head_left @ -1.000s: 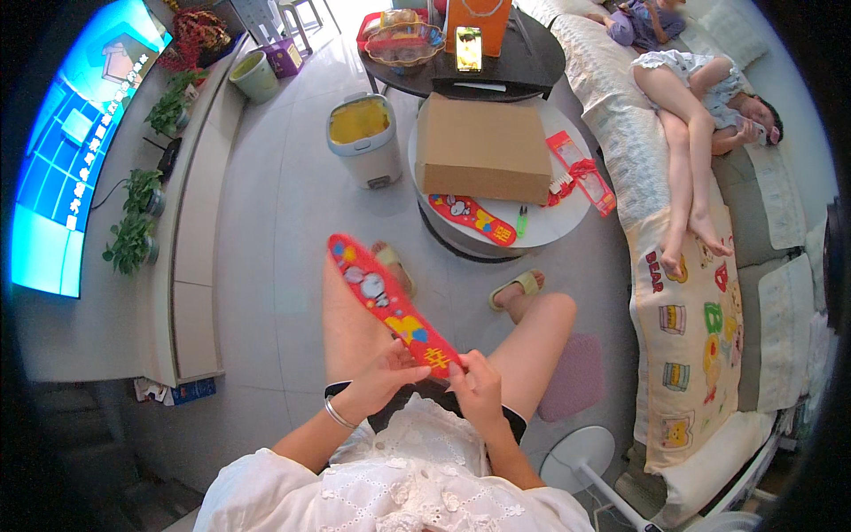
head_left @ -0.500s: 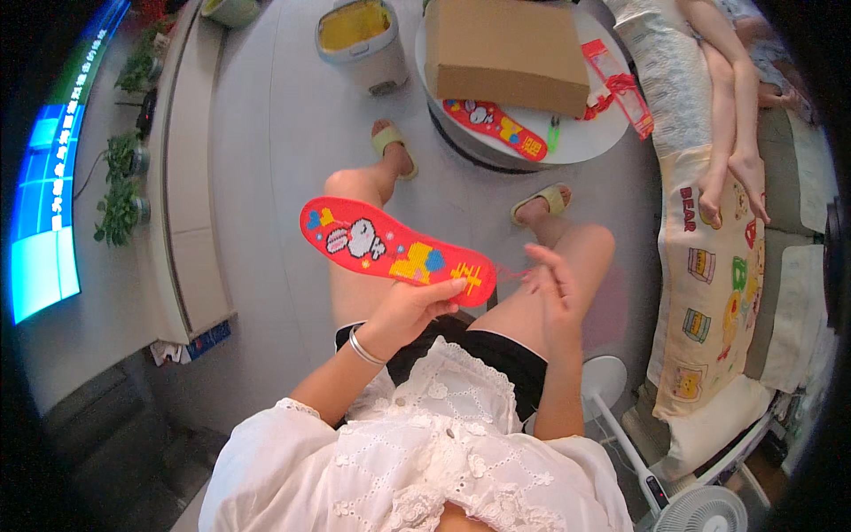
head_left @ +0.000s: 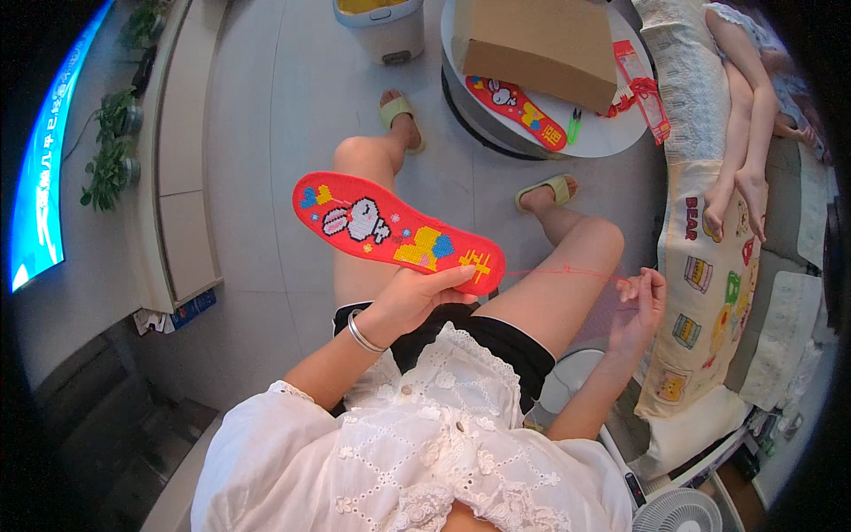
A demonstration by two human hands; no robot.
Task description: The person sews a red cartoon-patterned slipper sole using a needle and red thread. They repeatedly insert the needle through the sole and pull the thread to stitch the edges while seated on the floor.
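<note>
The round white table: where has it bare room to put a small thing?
On the table, bare room lies near right, between the green thread snips and red packet; a thin strip borders the cardboard box's left. Crowded: middle, under the box; near left, under a red rabbit insole.

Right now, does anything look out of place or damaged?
Nothing looks spilled or damaged. One slight oddity: the thin red thread between the red, rabbit-patterned insole in the left hand and the right hand seems to bunch midway, perhaps a tangle, though too fine to be sure.
</note>
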